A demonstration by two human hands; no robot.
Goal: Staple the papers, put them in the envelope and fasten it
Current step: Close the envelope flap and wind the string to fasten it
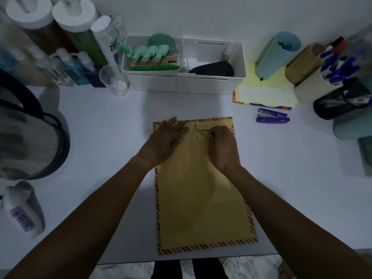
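A tan envelope (201,198) with a striped border lies lengthwise on the white table, its flap folded down at the far end. Two round string buttons (196,137) sit on the flap area. My left hand (167,139) presses flat on the envelope's far left corner, fingers spread. My right hand (222,146) is closed on the thin closure string (202,131), which runs from the upper button toward my fingers. The papers are not visible. A purple stapler (272,116) rests on the table to the right of the envelope's far end.
A white organiser box (181,83) stands behind the envelope. Bottles and a clear cup (114,81) crowd the back left, a dark round appliance (30,137) the left. Yellow paper pad (265,91) and pen cups (314,85) sit at the back right. The table's front edge is near my body.
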